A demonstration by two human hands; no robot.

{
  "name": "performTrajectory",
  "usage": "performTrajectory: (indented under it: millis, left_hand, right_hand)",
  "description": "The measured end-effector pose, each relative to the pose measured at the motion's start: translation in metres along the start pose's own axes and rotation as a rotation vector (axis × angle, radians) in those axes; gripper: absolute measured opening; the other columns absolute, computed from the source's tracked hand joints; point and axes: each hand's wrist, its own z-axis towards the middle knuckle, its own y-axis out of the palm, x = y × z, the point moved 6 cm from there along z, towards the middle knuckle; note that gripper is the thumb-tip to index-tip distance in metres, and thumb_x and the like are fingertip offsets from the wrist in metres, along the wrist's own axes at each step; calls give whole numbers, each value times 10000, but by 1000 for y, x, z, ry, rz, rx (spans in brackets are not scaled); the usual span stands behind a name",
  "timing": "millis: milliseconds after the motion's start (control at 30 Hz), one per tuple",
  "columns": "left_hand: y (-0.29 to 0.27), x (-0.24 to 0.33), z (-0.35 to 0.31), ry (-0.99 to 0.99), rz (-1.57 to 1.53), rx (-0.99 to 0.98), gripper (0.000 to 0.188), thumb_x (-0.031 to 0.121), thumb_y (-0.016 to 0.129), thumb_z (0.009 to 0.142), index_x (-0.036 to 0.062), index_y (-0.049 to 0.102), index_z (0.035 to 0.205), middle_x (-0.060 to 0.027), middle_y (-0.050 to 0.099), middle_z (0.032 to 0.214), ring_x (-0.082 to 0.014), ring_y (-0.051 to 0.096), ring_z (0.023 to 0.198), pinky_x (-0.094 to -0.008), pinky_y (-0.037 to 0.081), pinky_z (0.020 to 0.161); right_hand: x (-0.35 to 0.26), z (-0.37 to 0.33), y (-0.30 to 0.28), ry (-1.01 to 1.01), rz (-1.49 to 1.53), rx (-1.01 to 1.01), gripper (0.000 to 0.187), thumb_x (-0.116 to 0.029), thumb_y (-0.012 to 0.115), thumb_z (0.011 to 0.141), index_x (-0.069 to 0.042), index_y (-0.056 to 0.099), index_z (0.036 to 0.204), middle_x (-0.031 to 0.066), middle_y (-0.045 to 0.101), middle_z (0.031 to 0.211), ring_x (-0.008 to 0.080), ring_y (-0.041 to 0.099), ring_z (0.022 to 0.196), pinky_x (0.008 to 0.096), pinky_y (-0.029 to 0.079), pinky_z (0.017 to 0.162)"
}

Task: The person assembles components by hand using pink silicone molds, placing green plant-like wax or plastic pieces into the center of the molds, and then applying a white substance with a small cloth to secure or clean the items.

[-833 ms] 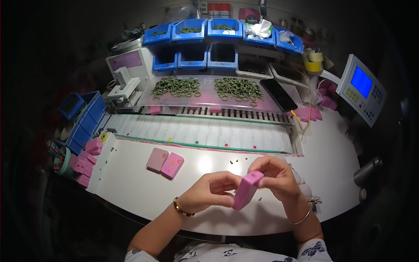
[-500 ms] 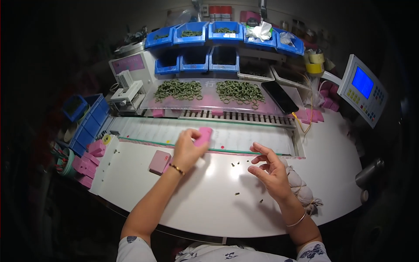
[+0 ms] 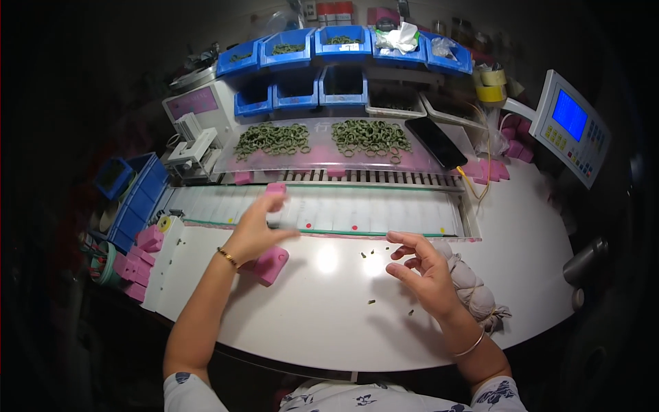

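While our left hand (image 3: 255,230) reaches forward over the white conveyor tray (image 3: 384,214), its fingers (image 3: 273,204) pinch a small pink block (image 3: 276,188) at the tray's far edge, just in front of the slotted rail. The block sits between thumb and fingertips, though the hand is a little blurred and we cannot tell how firmly it is gripped. Below that wrist, on the white bench (image 3: 329,309), lies a second pink block (image 3: 269,264), partly covered by our forearm.

Our right hand (image 3: 424,269) hovers low over the bench, near the tray's front edge, fingers loosely curled and holding nothing. Small dark green bits (image 3: 371,301) are scattered on the bench around it, and a knotted grey cloth bundle (image 3: 473,292) lies just beside its wrist.

Beyond the tray, two heaps of green rings (image 3: 322,137) rest on a clear sloping sheet, with blue bins (image 3: 343,41) stacked behind them. A black phone (image 3: 435,142) lies to the right of the rings. More pink blocks (image 3: 141,257) are stacked at the bench's left end, and a control panel with a blue screen (image 3: 570,117) stands at the far right.
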Motion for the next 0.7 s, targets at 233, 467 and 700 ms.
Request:
performTrajectory:
  millis: [233,467,700]
  left_hand:
    - [15,14,-65,320,648,-359,819,162,805,659,99,435,1387,-152,509,1295,-344,476,1217,-423,339,1069]
    - [52,115,-77,703,-72,-52,849,116,794,679,44,395,1425,-161,514,1266,-343,524,1129,-428,417,986]
    - [87,150,-65,646,-273,3,868,77,803,696,64,370,1447,-165,390,1369,-289,496,1183,-400,459,974]
  right_hand:
    - [-13,-6,20,125,197,-152,534,-93,725,842,-51,517,1332,59,550,1281,121,552,1029,248,469,813]
    - [10,-5,30,284,434,-197,552,-79,702,866,-33,467,1364,76,532,1272,111,537,998,253,485,829]
    - [-3,-1,0,176,439,-99,473,-49,751,806,-37,531,1224,13,571,1063,98,539,991,268,472,828]
